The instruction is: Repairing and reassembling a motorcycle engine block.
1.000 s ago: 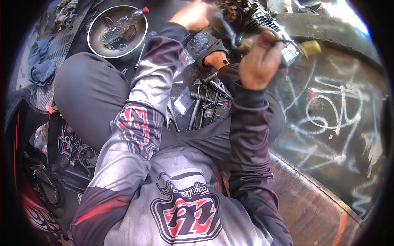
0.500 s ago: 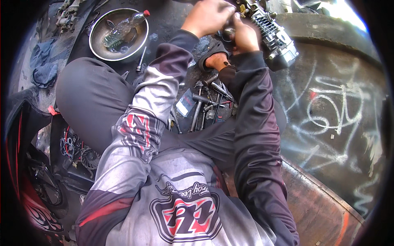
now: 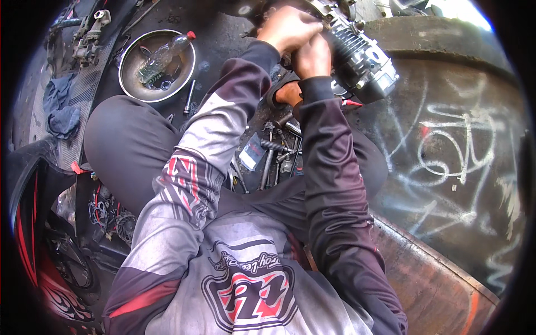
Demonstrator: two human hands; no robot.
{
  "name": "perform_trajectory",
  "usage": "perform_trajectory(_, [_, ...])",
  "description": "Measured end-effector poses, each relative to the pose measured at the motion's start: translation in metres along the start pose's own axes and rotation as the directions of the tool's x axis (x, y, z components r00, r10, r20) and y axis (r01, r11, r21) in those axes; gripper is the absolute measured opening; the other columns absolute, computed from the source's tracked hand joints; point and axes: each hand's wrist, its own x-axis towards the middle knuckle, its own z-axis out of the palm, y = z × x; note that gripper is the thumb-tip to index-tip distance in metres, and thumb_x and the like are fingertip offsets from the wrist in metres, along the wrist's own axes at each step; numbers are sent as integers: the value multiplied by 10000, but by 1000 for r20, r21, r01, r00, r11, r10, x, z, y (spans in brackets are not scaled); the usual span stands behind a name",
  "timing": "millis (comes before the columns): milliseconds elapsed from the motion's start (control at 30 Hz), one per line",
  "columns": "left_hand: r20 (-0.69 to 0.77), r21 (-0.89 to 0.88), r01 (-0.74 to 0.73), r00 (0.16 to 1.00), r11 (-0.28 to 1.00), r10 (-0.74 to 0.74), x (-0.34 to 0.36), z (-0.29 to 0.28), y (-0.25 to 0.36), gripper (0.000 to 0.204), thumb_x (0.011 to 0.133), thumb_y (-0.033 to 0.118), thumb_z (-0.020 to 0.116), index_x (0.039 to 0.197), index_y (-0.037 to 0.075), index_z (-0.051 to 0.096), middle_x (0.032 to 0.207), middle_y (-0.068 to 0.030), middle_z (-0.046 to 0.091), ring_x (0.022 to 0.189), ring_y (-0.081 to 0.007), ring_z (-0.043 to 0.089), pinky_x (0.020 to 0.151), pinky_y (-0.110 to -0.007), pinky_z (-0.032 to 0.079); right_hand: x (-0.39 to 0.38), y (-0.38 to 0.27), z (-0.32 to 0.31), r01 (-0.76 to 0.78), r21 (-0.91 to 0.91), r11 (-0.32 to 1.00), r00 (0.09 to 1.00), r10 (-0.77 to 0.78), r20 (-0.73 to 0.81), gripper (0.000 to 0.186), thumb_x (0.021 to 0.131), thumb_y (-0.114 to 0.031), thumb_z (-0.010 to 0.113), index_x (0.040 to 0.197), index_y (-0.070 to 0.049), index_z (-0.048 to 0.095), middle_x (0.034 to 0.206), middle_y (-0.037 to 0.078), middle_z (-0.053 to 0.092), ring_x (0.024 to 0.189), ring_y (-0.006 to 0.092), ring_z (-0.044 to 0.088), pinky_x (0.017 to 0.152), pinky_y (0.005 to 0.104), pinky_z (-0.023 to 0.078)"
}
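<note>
Both hands were up at the top of the view, pressed together on the engine! The left hand (image 3: 286,29) lay curled over the upper end of the small finned engine (image 3: 357,56), fingers bent down onto it, though whether it gripped a part or a tool could not be told. The right hand (image 3: 312,56) sat just below and touching it, closed in a fist against the engine's side; what it clasped was hidden. The engine itself rested tilted at the edge of a dark drum with white graffiti (image 3: 446,162), just beyond the person's knees. Below the hands, a scatter of sockets and wrenches (image 3: 276,156) lay between the legs. Well off to the left sat a round metal pan (image 3: 139,89) with a plastic bottle (image 3: 162,56) lying in it, and a blue rag (image 3: 58,109) beyond that.
</note>
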Motion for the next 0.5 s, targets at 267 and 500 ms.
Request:
perform_trajectory(267, [-123, 132, 348, 935, 928, -333, 7, 2, 35, 265, 827, 196, 654, 1022, 84, 795, 1003, -249, 736, 1003, -420, 710, 896, -481, 540, 14, 36, -15, 97, -48, 994, 963, -82, 257, 362, 928, -259, 571, 1122, 25, 684, 1059, 289, 709, 992, 464, 676, 872, 488, 523])
perform_trajectory(500, [-241, 111, 376, 908, 920, -343, -4, 8, 41, 307, 844, 202, 650, 1107, 97, 767, 1079, -220, 742, 1066, -412, 692, 915, -495, 526, 27, 48, -34, -126, 192, 973, 992, 128, 2, 348, 952, -274, 682, 1082, 42, 750, 922, 165, 762, 849, 258, 732, 791, 350, 565])
